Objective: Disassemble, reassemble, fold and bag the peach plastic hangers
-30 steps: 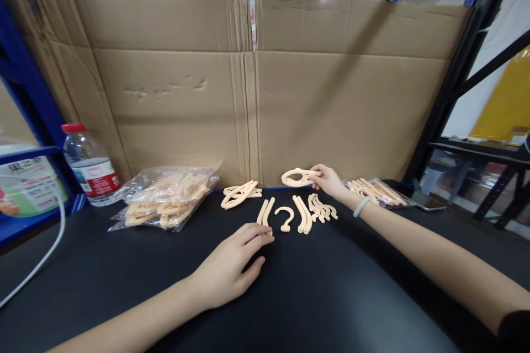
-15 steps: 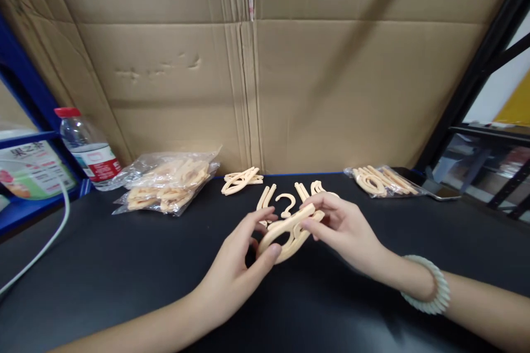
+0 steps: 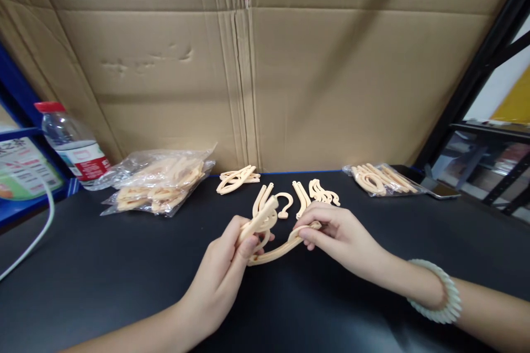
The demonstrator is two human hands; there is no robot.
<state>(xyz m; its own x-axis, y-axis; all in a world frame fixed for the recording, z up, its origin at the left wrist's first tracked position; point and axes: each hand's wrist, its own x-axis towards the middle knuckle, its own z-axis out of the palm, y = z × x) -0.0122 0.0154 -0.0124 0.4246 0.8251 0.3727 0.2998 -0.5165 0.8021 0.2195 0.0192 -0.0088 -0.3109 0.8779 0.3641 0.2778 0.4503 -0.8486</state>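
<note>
A beige folding clothes hanger [image 3: 276, 254] is held above the black table between my two hands. My left hand [image 3: 226, 267] is closed round its left end, where one arm sticks up with a curved piece beside it. My right hand [image 3: 342, 234] pinches the other arm near its tip, with the thumb on top. Just beyond lie a loose hanger hook [image 3: 285, 204], a pair of arm pieces [image 3: 260, 198] to its left and another pair of arm pieces [image 3: 301, 198] to its right. A small pile of hooks [image 3: 323, 193] lies right of these. My left fingers partly hide the held hanger's joint.
Farther back sits a folded hanger [image 3: 237, 178]. A plastic bag of hanger parts [image 3: 161, 185] and a red-capped bottle [image 3: 78, 149] stand at left. At right lie a smaller bag of parts [image 3: 379, 180] and a phone [image 3: 442, 190]. Cardboard [image 3: 331, 88] walls the back.
The hanger's two arms have spread apart: one now points up in my left hand, the other reaches across to my right hand. My left hand has moved slightly left and turned.
</note>
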